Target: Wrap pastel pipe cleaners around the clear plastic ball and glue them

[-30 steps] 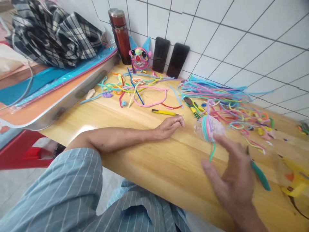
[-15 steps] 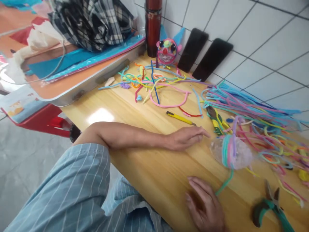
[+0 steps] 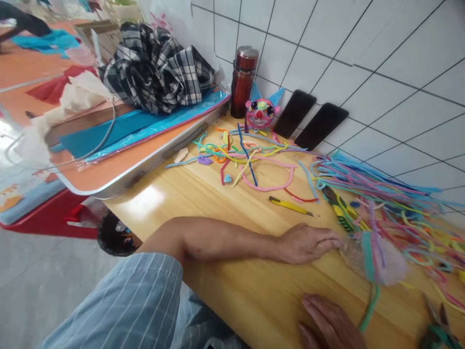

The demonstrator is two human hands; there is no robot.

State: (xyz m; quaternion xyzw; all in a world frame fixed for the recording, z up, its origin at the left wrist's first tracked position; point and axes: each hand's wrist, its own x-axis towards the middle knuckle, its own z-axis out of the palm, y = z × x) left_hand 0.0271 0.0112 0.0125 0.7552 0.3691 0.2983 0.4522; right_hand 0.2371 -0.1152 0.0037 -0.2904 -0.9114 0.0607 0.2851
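My left hand (image 3: 308, 243) lies low on the table with its fingers stretched out. Its fingertips reach the near end of a clear plastic bottle piece (image 3: 352, 254), touching or almost touching it. Green, pink and purple pipe cleaners (image 3: 369, 257) wrap around this piece, and a green tail (image 3: 371, 308) hangs toward me. At the bottom edge, my right hand (image 3: 332, 322) rests partly out of view, fingers apart and holding nothing. Green-handled pliers (image 3: 438, 325) lie to its right, cut off by the frame.
A yellow craft knife (image 3: 290, 206) and yellow-black pliers (image 3: 341, 211) lie beyond my left hand. Loose pipe cleaners (image 3: 378, 177) spread along the wall. A decorated face figure (image 3: 260, 114), red flask (image 3: 244, 82) and two black phones (image 3: 321, 126) stand at the back. A metal-edged orange board (image 3: 145, 167) sits left.
The view has tilted up and shifted left, so things sit lower and further right. My left hand has come closer to the wrapped bottle piece, its fingertips now at its end.
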